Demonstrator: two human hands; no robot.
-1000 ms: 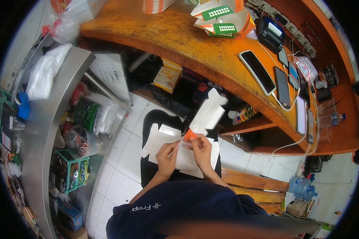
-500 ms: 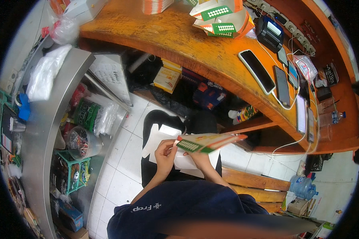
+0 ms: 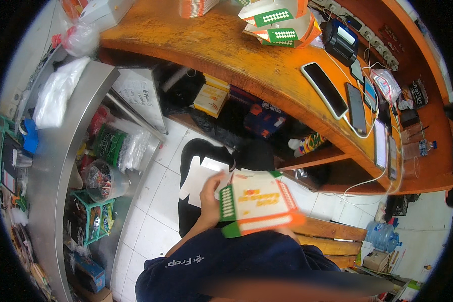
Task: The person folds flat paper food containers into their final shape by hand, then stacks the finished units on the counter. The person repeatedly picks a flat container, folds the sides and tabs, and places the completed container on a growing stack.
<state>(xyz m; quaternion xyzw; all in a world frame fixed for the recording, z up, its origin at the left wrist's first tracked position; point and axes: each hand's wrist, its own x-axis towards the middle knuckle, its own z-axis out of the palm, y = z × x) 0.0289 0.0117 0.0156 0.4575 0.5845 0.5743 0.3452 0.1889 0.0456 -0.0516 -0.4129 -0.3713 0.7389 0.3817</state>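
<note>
Hands first. Left hand [image 3: 210, 197], bare, curled at the left edge of a flat printed cardboard carton, green, orange and cream with yellow lettering [image 3: 259, 201]. It touches that edge; how firmly the fingers close I cannot tell. Right hand out of sight behind the carton, a scrap of wrist [image 3: 287, 232] showing past its near edge; gripping or loose, cannot tell. Nor can I see whether the hands meet. Carton sits above the lap, printed face up, tilted.

Surroundings, by size:

- Curved orange-brown wooden counter, worn on top [image 3: 211, 38], sweeping across the far side and down the right.
- Grey stainless-steel counter [image 3: 80, 126] along the person's left, crowded shelf below.
- Slatted orange-brown wooden bench [image 3: 327, 229], its slats reaching out to the person's right.
- White flat cardboard blank with cut tabs [image 3: 194, 178], on the lap toward the left thigh, just beyond the left hand, partly covered by it.
- White translucent plastic bundle [image 3: 60, 93], on the steel counter's far end.
- Open green-orange-white cardboard trays [image 3: 272, 19], overlapping, set back from the wooden counter's near edge.
- Black boxy device [image 3: 341, 43], right of the trays.
- White-cased phone, dark screen [image 3: 324, 90], close to that near edge.
</note>
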